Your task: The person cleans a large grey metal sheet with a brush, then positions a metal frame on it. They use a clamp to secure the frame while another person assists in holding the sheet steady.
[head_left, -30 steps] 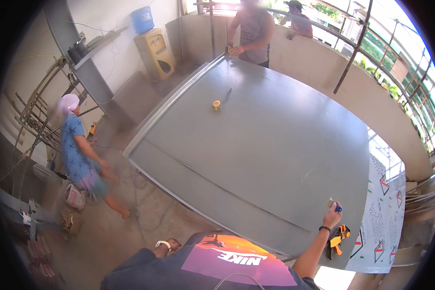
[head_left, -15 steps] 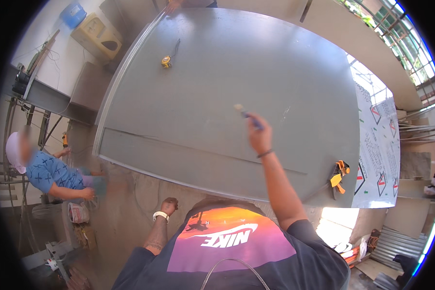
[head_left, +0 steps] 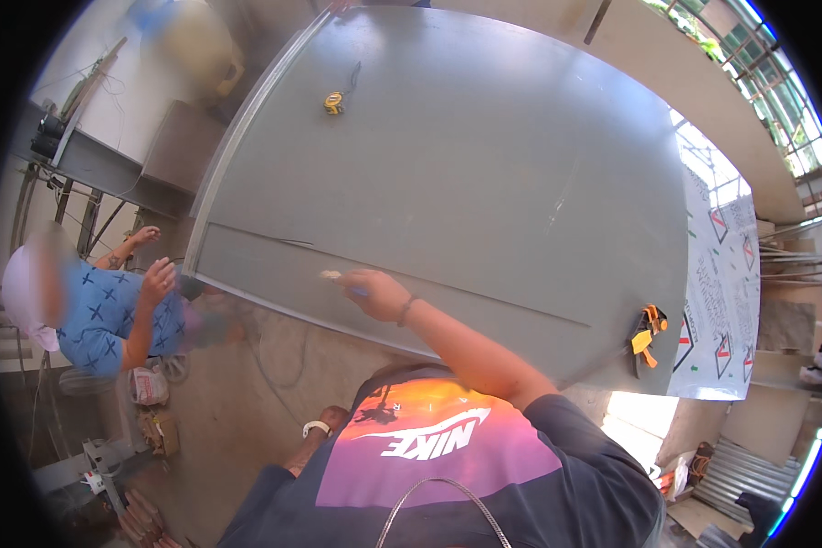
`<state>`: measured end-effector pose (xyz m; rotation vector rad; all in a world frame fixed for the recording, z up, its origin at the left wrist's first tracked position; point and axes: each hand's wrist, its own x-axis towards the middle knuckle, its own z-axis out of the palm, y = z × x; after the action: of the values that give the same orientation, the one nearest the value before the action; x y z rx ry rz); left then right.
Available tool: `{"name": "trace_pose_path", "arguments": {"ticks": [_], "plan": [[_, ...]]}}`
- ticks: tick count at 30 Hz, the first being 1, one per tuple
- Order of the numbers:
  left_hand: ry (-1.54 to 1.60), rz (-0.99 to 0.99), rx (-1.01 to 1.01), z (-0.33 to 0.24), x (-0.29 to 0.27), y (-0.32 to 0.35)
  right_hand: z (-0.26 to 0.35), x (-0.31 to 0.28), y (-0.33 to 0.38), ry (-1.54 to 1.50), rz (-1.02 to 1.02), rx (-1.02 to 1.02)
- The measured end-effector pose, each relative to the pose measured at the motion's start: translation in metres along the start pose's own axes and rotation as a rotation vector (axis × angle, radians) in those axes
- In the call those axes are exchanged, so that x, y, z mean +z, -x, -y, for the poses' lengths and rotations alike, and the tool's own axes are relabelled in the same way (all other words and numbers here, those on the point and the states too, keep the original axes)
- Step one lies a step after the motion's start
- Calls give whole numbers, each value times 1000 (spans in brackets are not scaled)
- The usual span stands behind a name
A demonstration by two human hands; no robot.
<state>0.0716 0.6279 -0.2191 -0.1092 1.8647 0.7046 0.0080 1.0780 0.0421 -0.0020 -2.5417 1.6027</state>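
Note:
My right hand (head_left: pixel 377 295) is closed around a small paintbrush (head_left: pixel 330 275) with pale bristles and a blue handle. The brush points left, over the near left part of a large grey sheet (head_left: pixel 447 164). Close by, a narrow strip (head_left: pixel 411 276) lies along the sheet's near side, its far edge showing as a dark line. My left hand (head_left: pixel 335 418) hangs low beside my shirt, below the sheet's near edge. Its fingers are mostly hidden, and I see it touching nothing.
A yellow tape measure (head_left: pixel 334 103) rests on the far left of the sheet. An orange-and-black clamp (head_left: pixel 647 340) sits near the right corner, beside printed white film (head_left: pixel 717 301). A co-worker in a blue shirt (head_left: pixel 110 310) stands at the left, both hands raised near the sheet's corner.
My right hand has moved left and nearer with the paintbrush. My left hand has drawn closer to my body. The co-worker has raised both hands, and the yellow tool seen there before no longer shows.

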Motion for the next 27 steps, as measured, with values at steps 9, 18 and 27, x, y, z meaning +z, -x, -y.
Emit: {"name": "trace_pose_path", "arguments": {"ticks": [9, 18, 27], "plan": [[221, -286, 200, -94, -10, 26, -219, -320, 162, 149, -1341, 302], [58, -68, -343, 21, 6, 34, -120, -101, 2, 469, -696, 191], [367, -281, 76, -54, -25, -11, 7, -6, -60, 39, -316, -17]]}}
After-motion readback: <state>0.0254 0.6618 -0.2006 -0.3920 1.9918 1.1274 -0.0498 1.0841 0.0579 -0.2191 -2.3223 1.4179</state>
